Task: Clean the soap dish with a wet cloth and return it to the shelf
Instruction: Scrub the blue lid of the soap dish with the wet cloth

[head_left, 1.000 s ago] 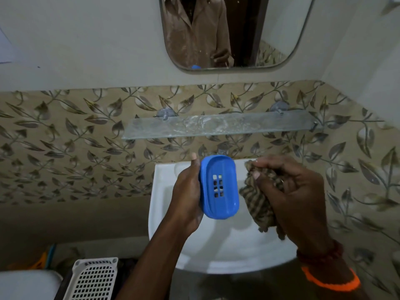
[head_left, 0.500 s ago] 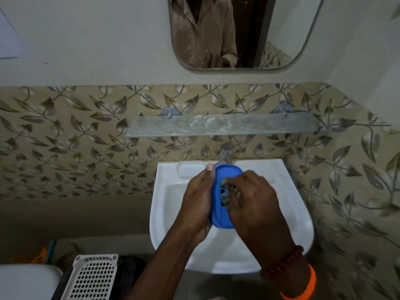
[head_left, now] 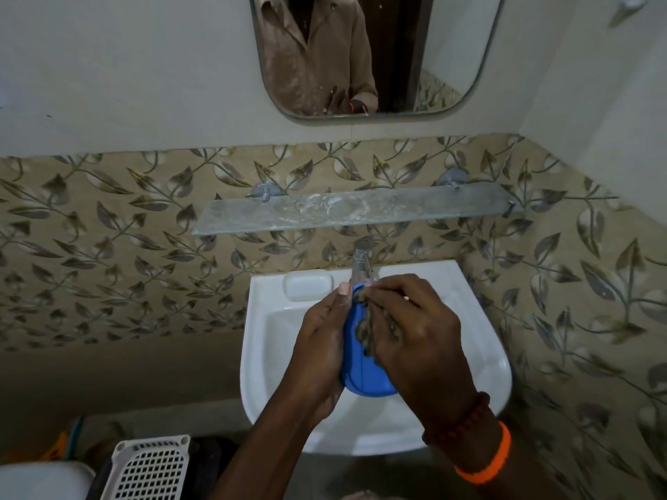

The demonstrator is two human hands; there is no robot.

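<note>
Over the white sink (head_left: 480, 377), my left hand (head_left: 319, 351) grips a blue plastic soap dish (head_left: 359, 369) by its left edge, holding it tilted on its side. My right hand (head_left: 418, 337) is closed on a brown checked cloth (head_left: 364, 326) and presses it into the dish's inner face. Most of the cloth is hidden under my right fingers. The glass shelf (head_left: 353, 211) hangs on the tiled wall above the sink with nothing on it.
A metal tap (head_left: 361, 265) stands just behind the dish, and a moulded soap recess (head_left: 306, 285) lies to its left. A mirror (head_left: 375, 55) hangs above. A white perforated basket (head_left: 149, 469) sits at bottom left beside a white tub (head_left: 39, 479).
My right hand brought the cloth from beside the dish into it. Both hands with the dish moved lower over the sink, and the cloth has shifted up toward the dish's top end.
</note>
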